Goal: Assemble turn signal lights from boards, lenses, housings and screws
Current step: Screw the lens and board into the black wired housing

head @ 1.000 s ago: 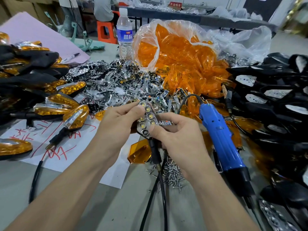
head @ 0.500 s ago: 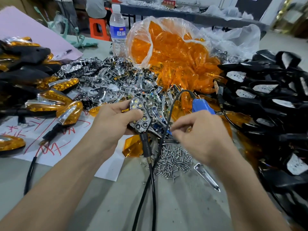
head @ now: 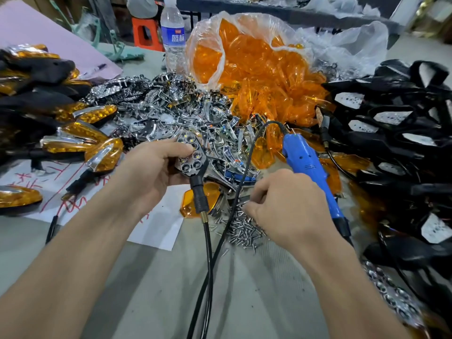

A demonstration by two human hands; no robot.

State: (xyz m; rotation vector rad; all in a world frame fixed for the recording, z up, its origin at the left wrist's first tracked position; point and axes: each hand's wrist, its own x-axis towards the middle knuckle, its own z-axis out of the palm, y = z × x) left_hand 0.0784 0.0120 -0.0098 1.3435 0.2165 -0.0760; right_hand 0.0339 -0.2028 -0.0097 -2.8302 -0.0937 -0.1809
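The left hand grips the board-fitted housing above the table, while the right hand has left it for the screw pile, fingers curled, catch unclear, so fastening likely follows.

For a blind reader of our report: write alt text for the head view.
A person's left hand grips a half-built light while the right hand has curled fingers in a heap of screws. A blue power screwdriver lies just past that hand, with orange lenses heaped behind and black housings at the right.
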